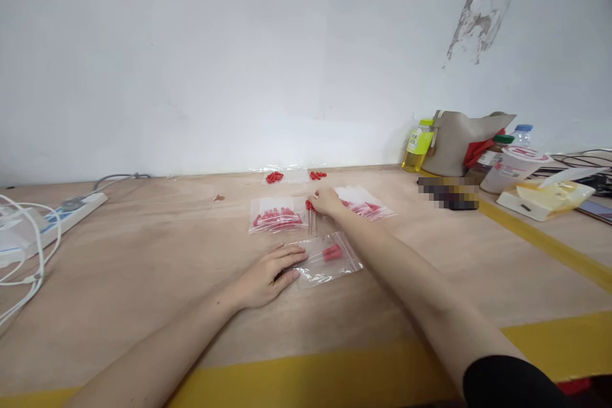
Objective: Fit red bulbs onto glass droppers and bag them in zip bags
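My left hand [270, 274] lies with fingers stretched out on the left edge of a clear zip bag [315, 275]. Inside that bag are red-headed pieces [332, 252] with thin shafts pointing left. Farther out, my right hand [327, 202] has its fingers pinched at a few red-headed pieces with thin metal shafts [310, 220], whose shafts point toward me. Their exact kind is too small to tell. Filled bags of red pieces lie on both sides, one on the left [277, 217] and some on the right [368, 203], partly behind my wrist.
Small red pieces sit in two groups near the wall, left [274, 177] and right [318, 175]. A white power strip [71, 220] with cables lies left. At right stand a yellow-capped bottle [418, 145], a grey bag [461, 140], a cup [511, 169] and a phone [449, 194].
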Demonstrator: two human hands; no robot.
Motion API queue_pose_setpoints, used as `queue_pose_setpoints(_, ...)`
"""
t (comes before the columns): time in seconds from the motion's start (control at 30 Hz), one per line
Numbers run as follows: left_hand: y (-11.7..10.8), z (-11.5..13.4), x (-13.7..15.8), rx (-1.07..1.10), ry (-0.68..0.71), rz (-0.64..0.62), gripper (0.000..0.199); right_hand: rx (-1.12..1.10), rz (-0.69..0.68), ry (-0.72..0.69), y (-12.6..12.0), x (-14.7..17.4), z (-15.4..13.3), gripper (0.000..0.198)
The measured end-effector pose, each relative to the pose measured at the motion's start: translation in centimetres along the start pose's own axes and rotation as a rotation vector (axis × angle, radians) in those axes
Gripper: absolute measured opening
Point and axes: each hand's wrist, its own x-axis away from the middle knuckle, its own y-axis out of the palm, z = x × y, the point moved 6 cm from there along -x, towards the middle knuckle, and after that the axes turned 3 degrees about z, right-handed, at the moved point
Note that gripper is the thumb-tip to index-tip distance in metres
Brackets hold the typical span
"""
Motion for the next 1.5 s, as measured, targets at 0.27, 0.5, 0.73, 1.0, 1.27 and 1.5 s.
queue_pose_setpoints(0.27, 0.0, 0.0, 0.1, 0.011, 0.009, -0.01, 0.036, -0.181, 0.03, 0.094, -0.4, -1.6, 0.1, 0.019)
queue_pose_setpoints(0.5, 0.1, -0.5, 0.1, 0.02, -0.01, -0.006, 0.036, -0.774, 0.434, 0.052, -8.5, 5.6, 5.8, 0.024)
queue_pose_setpoints(0.73, 0.1, -0.7, -0.1, 0.012, -0.009, -0.011, 0.036, -1.108, 0.389, 0.191, -7.5, 11.1, 10.1, 0.035)
queue_pose_setpoints(1.0, 0.2, -0.6, -0.1, 0.001, -0.013, -0.018, 0.036, -1.278, 0.311, 0.297, -5.2, 11.4, 9.3, 0.033)
queue_pose_setpoints(1.27, 0.2, -0.6, 0.1, -0.007, -0.035, -0.02, 0.037, -1.31, 0.182, 0.362, -3.8, 12.5, 8.5, 0.031)
queue_pose_setpoints(1.5, 0.1, -0.6, 0.0, -0.01, -0.057, 0.006, 0.039, -1.123, 0.023, 0.304, -3.6, 12.6, 8.0, 0.032)
